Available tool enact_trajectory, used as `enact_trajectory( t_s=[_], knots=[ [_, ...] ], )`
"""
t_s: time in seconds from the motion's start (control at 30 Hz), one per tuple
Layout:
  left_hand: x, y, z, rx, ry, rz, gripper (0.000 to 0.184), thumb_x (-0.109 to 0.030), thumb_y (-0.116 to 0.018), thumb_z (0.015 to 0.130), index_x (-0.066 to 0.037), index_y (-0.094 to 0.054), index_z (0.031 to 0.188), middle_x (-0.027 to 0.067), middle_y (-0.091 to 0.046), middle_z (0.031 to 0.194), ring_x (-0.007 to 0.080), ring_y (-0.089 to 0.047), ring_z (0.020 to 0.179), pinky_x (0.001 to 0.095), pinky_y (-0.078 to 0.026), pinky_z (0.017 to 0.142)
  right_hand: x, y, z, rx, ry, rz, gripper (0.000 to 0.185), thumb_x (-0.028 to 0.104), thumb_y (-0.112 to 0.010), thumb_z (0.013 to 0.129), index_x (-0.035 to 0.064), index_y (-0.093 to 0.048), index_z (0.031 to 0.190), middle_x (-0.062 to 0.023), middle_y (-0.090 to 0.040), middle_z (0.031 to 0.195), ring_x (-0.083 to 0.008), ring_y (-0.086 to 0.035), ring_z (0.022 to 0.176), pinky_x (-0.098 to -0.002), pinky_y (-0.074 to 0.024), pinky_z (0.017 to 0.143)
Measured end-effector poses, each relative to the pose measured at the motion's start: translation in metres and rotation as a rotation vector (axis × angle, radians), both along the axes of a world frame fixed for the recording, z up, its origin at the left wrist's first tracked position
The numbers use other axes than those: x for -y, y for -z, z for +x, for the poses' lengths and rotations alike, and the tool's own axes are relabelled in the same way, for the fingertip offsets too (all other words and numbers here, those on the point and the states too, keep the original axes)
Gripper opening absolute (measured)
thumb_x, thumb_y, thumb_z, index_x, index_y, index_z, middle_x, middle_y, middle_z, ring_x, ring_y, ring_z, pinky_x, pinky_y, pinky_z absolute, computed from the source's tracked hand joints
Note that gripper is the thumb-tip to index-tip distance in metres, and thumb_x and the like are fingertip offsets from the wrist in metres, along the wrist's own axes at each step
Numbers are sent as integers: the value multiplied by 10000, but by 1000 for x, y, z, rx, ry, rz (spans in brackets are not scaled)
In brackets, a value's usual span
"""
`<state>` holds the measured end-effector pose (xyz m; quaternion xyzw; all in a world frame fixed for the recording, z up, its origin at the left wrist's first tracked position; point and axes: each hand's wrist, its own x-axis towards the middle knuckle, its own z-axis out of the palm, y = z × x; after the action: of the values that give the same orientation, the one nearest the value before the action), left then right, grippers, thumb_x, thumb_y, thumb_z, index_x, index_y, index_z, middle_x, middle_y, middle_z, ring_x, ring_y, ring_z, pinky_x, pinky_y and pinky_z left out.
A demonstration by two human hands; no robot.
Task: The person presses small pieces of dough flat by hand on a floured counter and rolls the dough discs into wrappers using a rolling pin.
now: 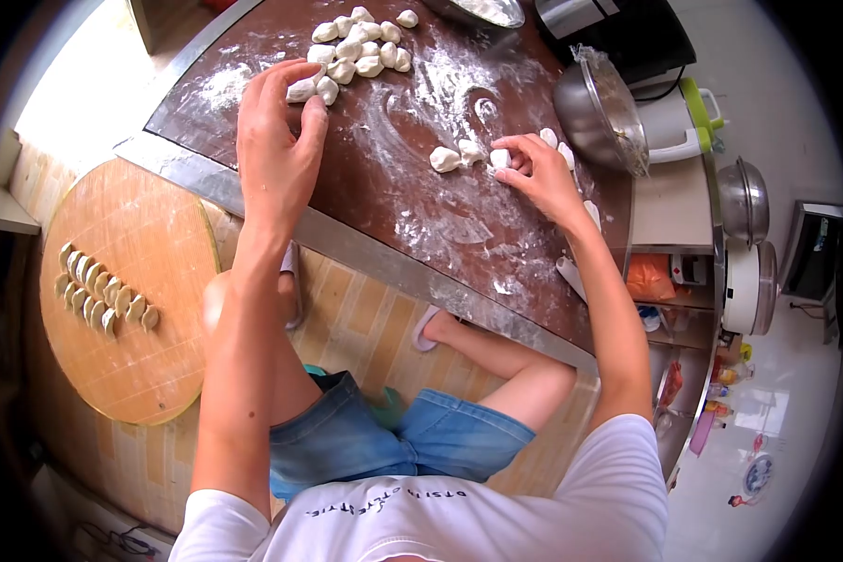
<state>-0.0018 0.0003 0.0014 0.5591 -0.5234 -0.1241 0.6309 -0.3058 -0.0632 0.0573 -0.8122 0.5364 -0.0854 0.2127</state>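
Observation:
My left hand (279, 140) reaches the near-left edge of a pile of floured dough pieces (348, 47). Its thumb and fingers are spread beside a dough piece (302, 91), with nothing plainly gripped. Between the thumb and fingertips of my right hand (539, 173) is a small white dough piece (500, 158), low over the floured tabletop (365, 187). Two more lumps of dough (445, 159) lie just left of it. Beyond the right hand are several pale dough pieces (566, 155), partly covered by the hand and forearm.
A round wooden board (173, 365) at lower left carries rows of shaped dumplings (110, 298). A steel bowl (599, 112) stands at the table's right edge, and a bowl of flour (482, 11) at the far edge. A pale rod-like end (571, 278) shows by my right forearm.

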Motion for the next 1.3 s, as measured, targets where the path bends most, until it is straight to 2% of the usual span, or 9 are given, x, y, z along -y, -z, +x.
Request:
enact_trajectory(
  t_s=[0.37, 0.5, 0.6, 0.73, 0.87, 0.9, 1.0, 1.1, 1.3],
  knots=[
    [3, 5, 3, 44, -23, -21, 271, -59, -577, 815, -46, -612, 1084, 121, -585, 1137, 277, -559, 1050, 352, -458, 865, 0, 1, 4, 69, -202, -50, 331, 130, -742, 759, 38, -624, 1054, -48, -607, 775, -111, -532, 649, -255, -464, 650],
    [3, 4, 2, 21, -17, -29, 265, -59, -577, 820, -51, -615, 1082, 115, -586, 1132, 264, -574, 1006, 336, -474, 828, -21, -2, -1, 7, 41, 38, 337, 179, -774, 728, 6, -613, 967, -58, -586, 728, -145, -548, 646, -287, -463, 629],
    [3, 5, 3, 10, -12, -43, 254, -63, -577, 828, -57, -620, 1078, 106, -589, 1122, 246, -582, 975, 324, -482, 804, -45, -7, -13, -220, 67, 22, 326, 187, -767, 736, 0, -611, 954, -74, -591, 771, -175, -569, 666, -302, -475, 636],
    [3, 7, 0, -6, 11, -60, 240, -77, -576, 842, -62, -626, 1076, 93, -594, 1106, 222, -583, 943, 312, -488, 777, -61, -5, -10, -24, -70, -76, 313, 176, -758, 734, 25, -608, 963, -101, -579, 860, -207, -594, 709, -325, -488, 654],
    [5, 9, 3, -20, 23, -44, 243, -81, -577, 844, -65, -625, 1083, 90, -594, 1108, 216, -583, 937, 310, -486, 783, -76, -5, -16, -137, -8, -38, 274, 113, -730, 738, 37, -609, 971, -105, -585, 863, -208, -601, 700, -323, -492, 659],
    [4, 10, 3, -32, 31, -44, 245, -81, -577, 845, -67, -625, 1084, 90, -594, 1108, 214, -583, 936, 310, -485, 787, -81, -10, -15, -152, 55, 79, 328, 215, -722, 771, 45, -602, 1025, -117, -595, 942, -247, -602, 856, -359, -487, 763],
    [4, 11, 1, -6, 30, -66, 244, -84, -576, 848, -71, -625, 1087, 86, -594, 1107, 211, -586, 949, 314, -485, 799, -71, -12, -11, -293, -78, -333, 491, 405, -615, 863, 30, -543, 1171, -151, -563, 1131, -295, -507, 1106, -407, -408, 943],
    [2, 9, -1, 4, 42, -64, 252, -81, -574, 852, -73, -623, 1100, 86, -591, 1109, 211, -589, 982, 324, -487, 824, -34, 31, 7, -78, 90, -484, 774, 607, -308, 937, -13, -285, 1400, -223, -307, 1433, -358, -239, 1358, -475, -168, 1121],
    [2, 9, 5, -38, 17, -54, 254, -92, -564, 863, -70, -618, 1110, 89, -603, 1106, 212, -592, 1007, 326, -486, 853, -48, 63, 7, -250, 187, -352, 811, 638, -270, 927, 31, -179, 1458, -210, -197, 1502, -350, -157, 1403, -481, -64, 1148]
  ],
)
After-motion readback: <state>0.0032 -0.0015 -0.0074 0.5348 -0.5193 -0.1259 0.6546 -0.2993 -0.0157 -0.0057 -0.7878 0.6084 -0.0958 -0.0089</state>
